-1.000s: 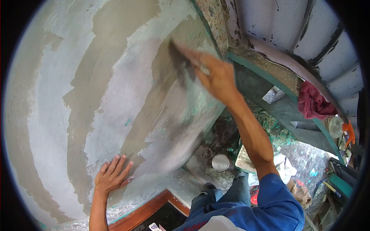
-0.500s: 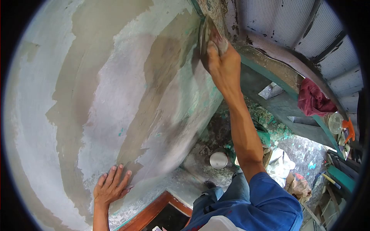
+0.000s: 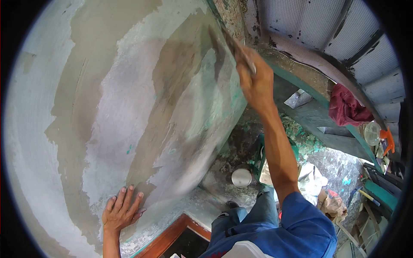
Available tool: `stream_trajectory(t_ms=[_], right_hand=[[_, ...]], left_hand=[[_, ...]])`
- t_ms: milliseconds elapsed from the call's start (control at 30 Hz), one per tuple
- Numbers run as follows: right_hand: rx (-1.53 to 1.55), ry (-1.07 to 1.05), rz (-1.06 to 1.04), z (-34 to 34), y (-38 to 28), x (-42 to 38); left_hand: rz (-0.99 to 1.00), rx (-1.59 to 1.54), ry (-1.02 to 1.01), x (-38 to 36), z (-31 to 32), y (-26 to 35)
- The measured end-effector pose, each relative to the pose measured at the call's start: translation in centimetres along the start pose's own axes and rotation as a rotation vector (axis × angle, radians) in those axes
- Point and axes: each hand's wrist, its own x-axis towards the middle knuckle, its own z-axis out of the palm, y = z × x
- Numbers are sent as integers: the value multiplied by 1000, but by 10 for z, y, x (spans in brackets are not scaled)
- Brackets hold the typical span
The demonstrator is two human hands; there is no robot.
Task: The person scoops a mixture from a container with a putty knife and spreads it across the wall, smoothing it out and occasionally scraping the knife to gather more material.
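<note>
My right hand (image 3: 258, 84) is closed around a putty knife (image 3: 232, 45), its blade seen nearly edge-on. The blade is up by the wall's far edge, and its shadow falls on the wall beside it. Lower left, my left hand (image 3: 122, 210) lies flat with fingers spread on the wall (image 3: 114, 116). That wall is pale grey with broad brownish-grey bands of filler (image 3: 148, 142) and small specks of green paint. My left fingertips reach the lower end of one band.
A white round container (image 3: 241, 177) stands on the stained floor by my feet, near a green container (image 3: 259, 155). A wood-framed opening (image 3: 161, 234) is below the wall. At right are a maroon cloth (image 3: 349, 105), a spray bottle (image 3: 373, 133) and a crumpled bag (image 3: 333, 204).
My right hand has turned the putty knife so the blade shows thinner, and it has shifted slightly right and down. My left hand stays flat on the wall. The whole view has shifted a little.
</note>
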Motion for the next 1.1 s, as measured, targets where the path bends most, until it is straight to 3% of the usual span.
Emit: stream_trajectory(t_ms=[100, 300, 367, 433, 467, 533, 567, 633, 667, 800, 867, 933, 1000, 1100], right_hand=[[-149, -86, -60, 12, 23, 30], [-88, -100, -1, 32, 7, 17], [-85, -60, -242, 41, -16, -13], [54, -284, -162, 28, -30, -50], [60, -274, -163, 21, -31, -60], [402, -288, 86, 6, -29, -72], [412, -286, 84, 2, -25, -70], [227, -232, 396, -13, -32, -54], [231, -237, 400, -14, -33, -49], [321, -263, 234, -4, -50, -50], [120, -248, -311, 6, -49, -64], [23, -323, -310, 24, -63, -82], [-147, -250, -525, 59, -60, -103], [-305, -218, -505, 105, -57, -138]], left_hand=[[-4, 5, 7, 1, 0, 0], [-2, -15, -4, 0, 1, 0], [-8, -5, 8, 1, 3, 0], [3, 9, 6, 1, 0, 0], [2, 1, 3, 1, 0, 0], [1, 2, -10, -1, 0, 0], [-5, 1, -10, -1, 0, 0], [1, -13, -14, 1, 0, 1], [-4, -6, -5, 3, 0, 0], [-9, 4, -8, 3, -3, 0], [-9, 1, -20, 1, -2, -1], [-9, 19, 3, 2, 0, 1], [-15, 29, 1, 2, 2, 3], [-7, 49, -16, 0, 3, 1]])
